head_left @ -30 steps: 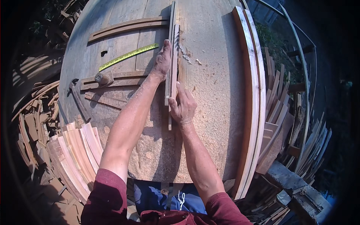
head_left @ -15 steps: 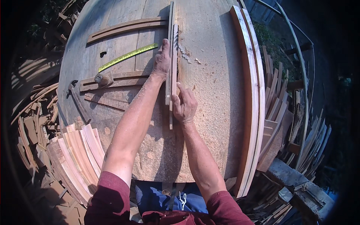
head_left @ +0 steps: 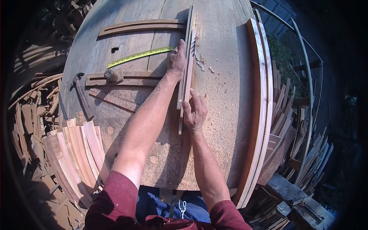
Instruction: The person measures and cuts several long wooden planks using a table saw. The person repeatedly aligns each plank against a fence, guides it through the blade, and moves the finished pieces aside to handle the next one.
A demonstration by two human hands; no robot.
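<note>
My left hand (head_left: 177, 59) grips the side of narrow wooden strips (head_left: 187, 78) lying lengthwise on the worn wooden table (head_left: 218, 73); its thumb points forward and the other fingers are mostly hidden. My right hand (head_left: 195, 109), lower down, holds the pale strip from the right with thumb and fingertips. A dark, serrated-looking edge shows beside the strip's upper part, among shavings and sawdust. Left of my hands lie a yellow measuring tape (head_left: 140, 56), a slotted wooden bar (head_left: 142, 27), a second bar with a round knob (head_left: 112, 76), a short board (head_left: 115, 100) and a hammer-like tool (head_left: 83, 96).
Two long boards (head_left: 257, 115) run along the table's right edge. A stack of pale curved slats (head_left: 78, 157) sits at the lower left corner. Heaps of offcuts (head_left: 32, 122), standing strips (head_left: 281, 99), a pole frame (head_left: 308, 76) and a weathered beam (head_left: 291, 193) surround the table.
The view has shifted, so my hands, the strips and the tabletop items appear farther right in the picture. Both hands keep about the same grip and place on the strips.
</note>
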